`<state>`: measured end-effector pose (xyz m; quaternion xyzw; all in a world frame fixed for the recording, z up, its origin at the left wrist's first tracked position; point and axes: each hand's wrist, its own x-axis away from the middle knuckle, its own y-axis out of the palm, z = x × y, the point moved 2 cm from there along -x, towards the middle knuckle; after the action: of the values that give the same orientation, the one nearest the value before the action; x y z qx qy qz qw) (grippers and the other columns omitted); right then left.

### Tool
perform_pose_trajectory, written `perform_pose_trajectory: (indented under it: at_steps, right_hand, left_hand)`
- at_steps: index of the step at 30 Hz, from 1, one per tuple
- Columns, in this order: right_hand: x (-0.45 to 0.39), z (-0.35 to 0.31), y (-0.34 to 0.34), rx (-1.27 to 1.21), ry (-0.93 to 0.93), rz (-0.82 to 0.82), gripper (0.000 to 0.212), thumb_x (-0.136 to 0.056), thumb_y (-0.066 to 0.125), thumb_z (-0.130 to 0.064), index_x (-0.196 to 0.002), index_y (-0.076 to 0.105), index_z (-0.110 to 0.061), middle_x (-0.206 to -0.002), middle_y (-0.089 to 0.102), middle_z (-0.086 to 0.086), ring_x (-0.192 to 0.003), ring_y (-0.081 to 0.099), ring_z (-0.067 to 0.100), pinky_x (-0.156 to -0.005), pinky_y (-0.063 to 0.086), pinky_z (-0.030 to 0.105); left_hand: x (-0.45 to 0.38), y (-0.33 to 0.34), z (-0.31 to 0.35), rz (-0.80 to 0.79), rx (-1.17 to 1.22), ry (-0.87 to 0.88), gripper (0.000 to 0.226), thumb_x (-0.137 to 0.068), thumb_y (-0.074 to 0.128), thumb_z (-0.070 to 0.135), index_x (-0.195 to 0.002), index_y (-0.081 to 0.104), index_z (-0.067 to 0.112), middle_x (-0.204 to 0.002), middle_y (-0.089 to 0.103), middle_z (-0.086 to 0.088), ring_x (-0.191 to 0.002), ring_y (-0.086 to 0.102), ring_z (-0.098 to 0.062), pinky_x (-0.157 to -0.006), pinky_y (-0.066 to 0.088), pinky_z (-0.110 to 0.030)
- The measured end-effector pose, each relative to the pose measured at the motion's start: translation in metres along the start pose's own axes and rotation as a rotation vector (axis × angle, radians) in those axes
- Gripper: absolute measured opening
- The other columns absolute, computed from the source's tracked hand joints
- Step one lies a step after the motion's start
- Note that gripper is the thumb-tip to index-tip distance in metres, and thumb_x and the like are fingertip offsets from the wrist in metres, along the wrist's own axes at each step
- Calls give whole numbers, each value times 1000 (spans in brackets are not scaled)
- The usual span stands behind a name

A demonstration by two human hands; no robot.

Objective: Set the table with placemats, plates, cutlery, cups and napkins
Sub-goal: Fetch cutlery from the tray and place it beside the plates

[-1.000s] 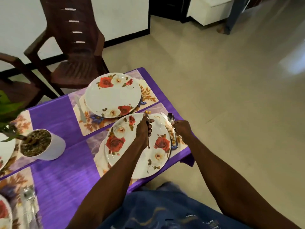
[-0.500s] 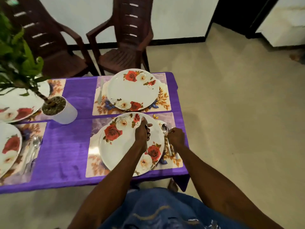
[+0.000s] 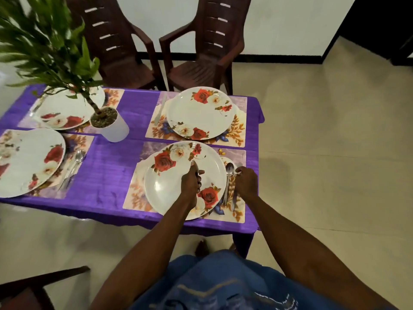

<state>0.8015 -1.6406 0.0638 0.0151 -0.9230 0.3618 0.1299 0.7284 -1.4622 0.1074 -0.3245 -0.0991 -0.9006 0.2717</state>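
Observation:
A rose-patterned plate (image 3: 174,186) sits on the near floral placemat (image 3: 239,157). My left hand (image 3: 191,183) hovers over this plate and grips a thin metal piece of cutlery (image 3: 193,164) upright in its fist. A spoon (image 3: 229,170) lies on the placemat just right of the plate. My right hand (image 3: 245,182) rests beside the spoon, fingers curled round a second, darker utensil (image 3: 233,198) that lies parallel to it. The far setting has a plate (image 3: 201,113) on its placemat (image 3: 239,130) with a knife (image 3: 159,110) on its left.
The purple table (image 3: 111,175) also carries two more plates (image 3: 29,162) (image 3: 64,108) on mats at the left, cutlery (image 3: 72,166) beside the nearer one, and a potted plant (image 3: 109,124). Two brown chairs (image 3: 201,52) stand behind the table. Another chair corner (image 3: 33,285) is at bottom left.
The view has swung left and pulled back, bringing the left settings and plant into sight. The spoon now lies on the mat. Both hands stay at the near plate.

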Motion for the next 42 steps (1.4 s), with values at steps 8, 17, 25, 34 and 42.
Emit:
perform_pose_trajectory:
  at_steps: [8,17,25,34,42]
  right_hand:
    - [12,23,-11,291,-291,-111,26,-94,61,-18,-119,64,-11,-113,54,14,-103,55,26,-78,43,25]
    - [11,19,-17,254,-273,-130,23,-96,59,-19,-115,64,-9,-113,58,12,-100,59,23,-78,38,21]
    - [8,18,-16,243,-245,-151,24,-94,62,-21,-117,66,-12,-113,58,13,-102,59,26,-81,41,24]
    - [30,18,-23,19,-84,6,24,-93,61,-13,-116,64,-9,-109,63,11,-100,63,25,-78,44,25]
    - [13,36,-66,-193,130,138,17,-91,55,-4,-95,72,-4,-92,68,9,-84,60,23,-73,41,24]
  left_hand:
    - [-2,7,-4,-22,-25,3,52,-99,41,56,-97,70,12,-64,44,2,-58,38,-9,-57,36,-24]
    - [-7,11,-3,-30,-55,19,53,-100,41,54,-101,69,10,-65,45,1,-59,38,-10,-57,36,-23]
    - [-6,14,-5,-54,-48,13,53,-99,42,54,-101,69,8,-68,46,-1,-62,40,-10,-60,38,-23]
    - [2,36,-8,-177,19,-72,43,-97,51,49,-104,68,11,-66,55,-2,-59,47,-11,-59,43,-23]
    - [25,106,-12,-343,60,-57,14,-93,59,3,-105,61,-1,-74,64,-12,-64,63,-20,-56,49,-26]
